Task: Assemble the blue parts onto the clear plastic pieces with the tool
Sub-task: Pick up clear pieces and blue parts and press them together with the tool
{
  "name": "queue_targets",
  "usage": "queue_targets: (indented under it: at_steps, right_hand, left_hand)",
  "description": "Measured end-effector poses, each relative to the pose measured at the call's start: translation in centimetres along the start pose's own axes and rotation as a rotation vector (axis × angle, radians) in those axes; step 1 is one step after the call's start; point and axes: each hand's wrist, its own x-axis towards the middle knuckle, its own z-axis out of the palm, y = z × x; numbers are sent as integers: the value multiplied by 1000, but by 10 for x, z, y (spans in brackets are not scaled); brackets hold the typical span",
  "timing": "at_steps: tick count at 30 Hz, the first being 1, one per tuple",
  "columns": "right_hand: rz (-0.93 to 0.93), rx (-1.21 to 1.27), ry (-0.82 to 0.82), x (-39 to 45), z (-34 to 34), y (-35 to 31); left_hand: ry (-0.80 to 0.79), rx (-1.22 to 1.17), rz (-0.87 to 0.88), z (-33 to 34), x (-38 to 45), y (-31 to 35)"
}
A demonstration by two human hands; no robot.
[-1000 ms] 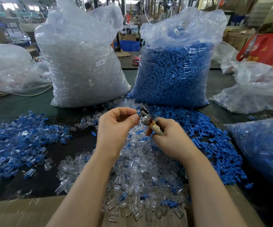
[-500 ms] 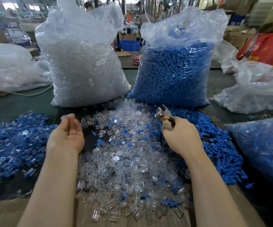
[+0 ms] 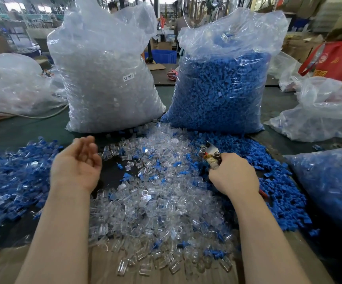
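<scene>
Both hands hover over the heap. The left hand [image 3: 77,166] is loosely open, palm turned inward, fingers curled and empty, above the dark table [image 3: 12,132]. The right hand [image 3: 232,174] is clenched around the tool [image 3: 210,153], whose metal tip pokes out over loose blue parts [image 3: 268,171]; its handle is hidden, possibly pliers. Clear plastic pieces [image 3: 155,201] lie piled between the wrists.
</scene>
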Motion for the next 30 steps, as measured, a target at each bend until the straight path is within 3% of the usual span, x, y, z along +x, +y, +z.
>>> queue_targets:
  at_steps: [8, 11, 15, 21, 30]
  right_hand:
    - [-29, -104, 13, -2, 5, -2]
    - [-16, -102, 4, -2, 6, -2]
    - [-21, -106, 22, -1, 6, -2]
    - [-37, -66, 106, -1, 8, -5]
    - [-4, -118, 124, -2, 7, -1]
  left_hand:
    - [-71, 1477, 376, 11, -7, -33]
    - [-124, 1827, 446, 6, -1, -42]
    - [-211, 1912, 476, 5, -1, -46]
    - [-161, 1879, 535, 10, -8, -49]
    - [-208, 1794, 410, 12, -7, -52]
